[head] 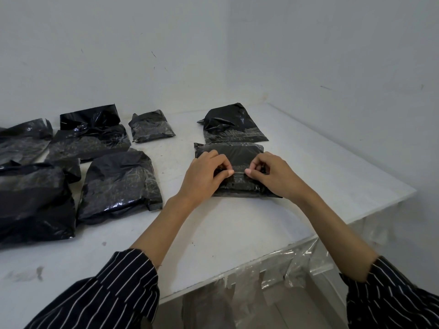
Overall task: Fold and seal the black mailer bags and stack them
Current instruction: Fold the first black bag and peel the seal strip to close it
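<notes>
Toward the far right of the white counter (237, 233): one black mailer bag (237, 153), folded over on itself and lying flat, so that both hands could work along its flap. Left hand (202, 179) and right hand (275, 176) rested on it side by side, fingers (221, 165) curled. Each thumb and forefinger pinched one end of a thin pale strip (238, 172) stretched between them. This was judged to be the adhesive liner or seal line, held taut so the flap would close straight. Just beyond, touching or nearly so: one finished bag (234, 125), apparently the start of the stack and kept within easy reach. Well apart to the left: further black bags (118, 186), several with loose flaps, judged to be awaiting folding. They were likely kept separate so that done and undone bags would not mix. Striped sleeves (114, 293) at the near edge.
</notes>
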Tool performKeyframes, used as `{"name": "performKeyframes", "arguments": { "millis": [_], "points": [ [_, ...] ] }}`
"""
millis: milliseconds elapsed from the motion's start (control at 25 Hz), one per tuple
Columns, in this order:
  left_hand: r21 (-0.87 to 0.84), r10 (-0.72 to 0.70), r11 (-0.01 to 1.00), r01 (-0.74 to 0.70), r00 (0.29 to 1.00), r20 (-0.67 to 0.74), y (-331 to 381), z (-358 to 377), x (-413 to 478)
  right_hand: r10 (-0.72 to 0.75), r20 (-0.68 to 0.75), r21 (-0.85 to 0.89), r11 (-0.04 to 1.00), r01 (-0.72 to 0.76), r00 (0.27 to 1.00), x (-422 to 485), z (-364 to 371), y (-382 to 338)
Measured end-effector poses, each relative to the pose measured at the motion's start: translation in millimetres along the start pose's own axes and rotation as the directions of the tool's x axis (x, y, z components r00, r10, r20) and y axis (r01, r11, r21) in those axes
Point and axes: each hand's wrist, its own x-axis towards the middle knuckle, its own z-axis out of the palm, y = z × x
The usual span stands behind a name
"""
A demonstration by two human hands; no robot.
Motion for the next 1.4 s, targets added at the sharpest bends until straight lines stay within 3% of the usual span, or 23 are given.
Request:
{"name": "performKeyframes", "arguments": {
  "millis": [120,240,440,560,640,720,920,1080,1400],
  "points": [
    [0.126,0.138,0.984,-0.124,0.984,-0.111,1.9,1.6,-9.5,0.002,-0.022,0.032,0.999,-0.002,1.0,-0.4,3.5,1.0],
    [0.233,0.29,0.934,-0.27,0.955,-0.055,0.7,-0.6,-22.7,0.011,-0.018,0.097,0.995,-0.009,1.0,-0.2,2.0,3.6],
    [0.152,0.215,0.966,-0.208,0.976,-0.031,-1.3,-0.1,-36.9,0.041,0.024,0.173,0.984,-0.045,0.999,-7.7,-9.0,6.7],
    [0.088,0.172,0.982,-0.167,0.984,-0.051,1.0,2.5,-39.4,0.075,-0.216,0.226,0.974,-0.025,0.973,-32.6,-11.9,1.5],
    [0.08,0.162,0.984,-0.157,0.985,-0.065,0.5,3.9,-40.6,0.092,-0.434,0.259,0.966,0.026,0.896,-70.6,-9.0,-13.0],
    [0.087,0.156,0.985,-0.15,0.986,-0.068,0.7,5.0,-41.3,0.14,-0.518,0.336,0.941,0.05,0.844,-117.8,-0.9,-28.8],
    [0.086,0.155,0.985,-0.149,0.986,-0.064,-0.3,4.7,-42.1,0.339,-0.264,0.646,0.757,-0.095,0.903,-206.7,48.8,-49.1],
    [0.091,0.148,0.986,-0.142,0.987,-0.055,-0.3,3.2,-41.2,0.445,-0.028,0.745,0.606,-0.278,0.895,-224.0,86.2,-59.3],
    [0.132,0.138,0.981,-0.141,0.99,0.026,1.4,-3.3,-38.2,0.475,-0.021,0.686,0.647,-0.333,0.88,-210.7,106.5,-66.7]
  ]
}}
